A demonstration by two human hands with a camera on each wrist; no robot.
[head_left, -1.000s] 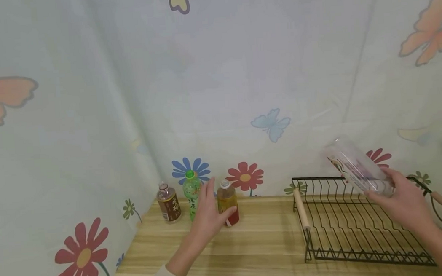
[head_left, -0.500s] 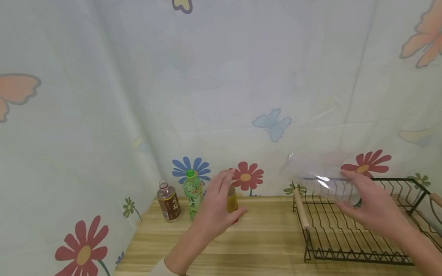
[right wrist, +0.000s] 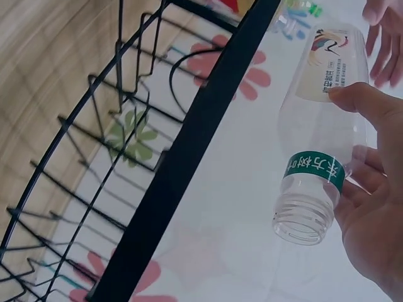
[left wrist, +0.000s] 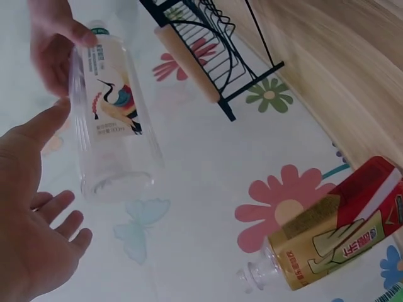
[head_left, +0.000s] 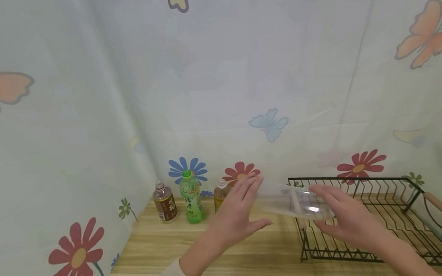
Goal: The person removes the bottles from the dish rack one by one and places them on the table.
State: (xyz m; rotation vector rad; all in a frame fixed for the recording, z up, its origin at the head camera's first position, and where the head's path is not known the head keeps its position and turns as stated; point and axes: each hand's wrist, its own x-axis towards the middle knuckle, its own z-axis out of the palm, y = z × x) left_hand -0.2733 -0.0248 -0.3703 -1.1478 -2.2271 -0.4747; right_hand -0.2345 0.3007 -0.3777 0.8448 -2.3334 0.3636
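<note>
My right hand (head_left: pixel 349 216) grips a clear plastic bottle (head_left: pixel 291 201) by its neck end, holding it on its side above the left part of the rack, its base toward my left hand. In the right wrist view, the bottle (right wrist: pixel 321 119) has a cream label with a crane, a green neck band and an uncapped mouth. My left hand (head_left: pixel 235 215) is raised with fingers spread and thumb apart, close to the bottle's base. In the left wrist view, that hand's thumb (left wrist: pixel 47 126) overlaps the bottle's side.
A black wire dish rack (head_left: pixel 377 213) with wooden handles stands at the right of the wooden table (head_left: pixel 167 259). Along the back left stand a brown-labelled bottle (head_left: pixel 166 204), a green bottle (head_left: pixel 191 199) and a yellow-and-red bottle (left wrist: pixel 340 233), partly behind my left hand. A flowered curtain (head_left: pixel 210 92) hangs behind.
My right hand has carried the clear bottle leftward and lower, turning it nearly level. My left hand has moved right from in front of the standing bottles, toward the clear bottle's base.
</note>
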